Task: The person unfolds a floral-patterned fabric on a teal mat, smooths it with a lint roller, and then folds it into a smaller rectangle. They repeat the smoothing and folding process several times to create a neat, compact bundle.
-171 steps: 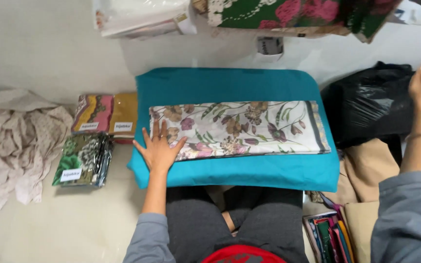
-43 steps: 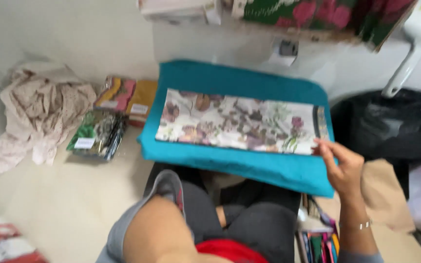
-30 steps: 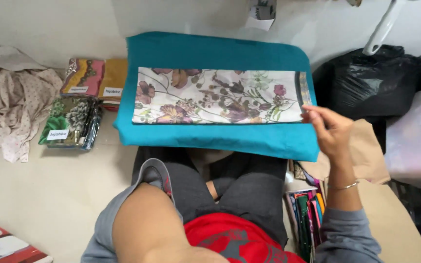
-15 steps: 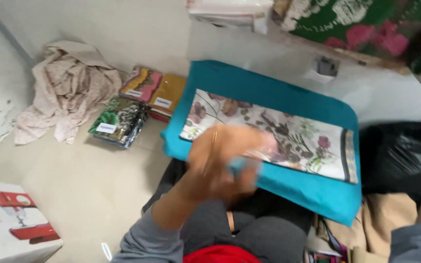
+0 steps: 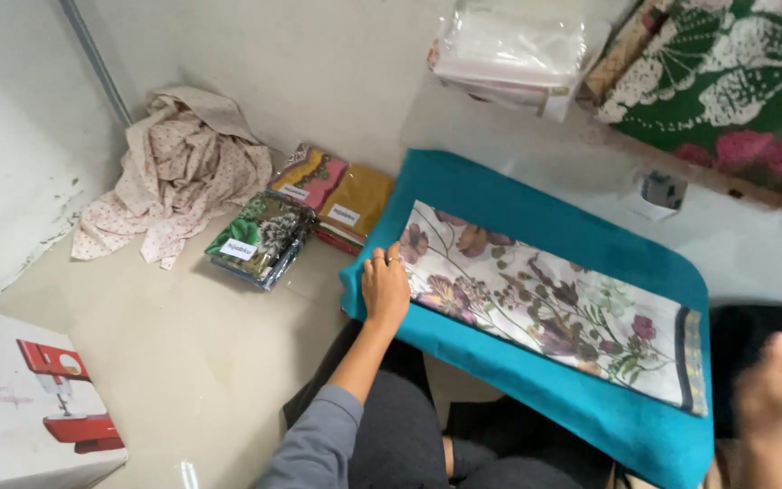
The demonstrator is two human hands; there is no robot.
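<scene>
Fingers (image 5: pixel 380 264) on diagonally lying floral cloth (image 5: pixel 554 303)

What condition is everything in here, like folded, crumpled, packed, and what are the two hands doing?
Floral folded cloth: folded flat, lying on the board.
Teal padded board: flat across the person's lap.
Left hand: palm down, pressing the cloth's left end.
Right hand: blurred, off the cloth, grip unclear.
Beige dotted fabric: crumpled in a heap on the floor.
Packaged folded fabrics: wrapped, stacked beside the board.
White cardboard box: closed.
</scene>
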